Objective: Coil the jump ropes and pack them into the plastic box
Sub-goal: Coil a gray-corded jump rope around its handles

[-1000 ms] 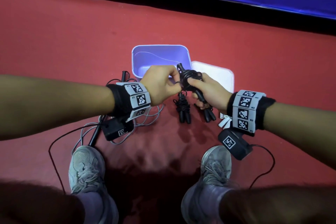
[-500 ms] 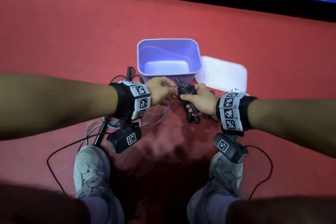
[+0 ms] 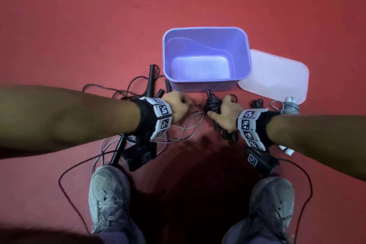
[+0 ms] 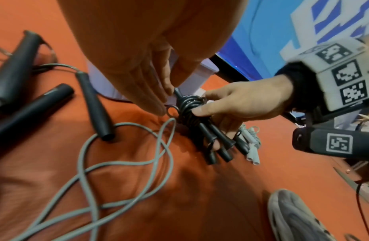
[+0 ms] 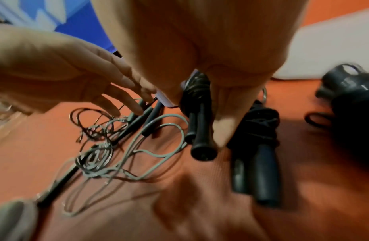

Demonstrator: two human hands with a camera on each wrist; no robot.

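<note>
Black coiled rope (image 3: 213, 105) gripped in right hand (image 3: 225, 117), left hand (image 3: 177, 105) fingers straight, touching it.

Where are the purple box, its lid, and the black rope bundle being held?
purple box (image 3: 206, 29): head view, far rim.
lid (image 3: 277, 73): head view, flat top.
black rope bundle (image 4: 189, 104): left wrist view, wound coils.

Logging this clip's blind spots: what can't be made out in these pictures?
- Left hand fingertips: head view, hidden behind its own knuckles.
- Right hand grip on the black coiled rope: right wrist view, blurred.
- White coiled rope: head view, partly behind the forearm.
- Plastic box: wrist views, mostly blocked by palms.
</note>
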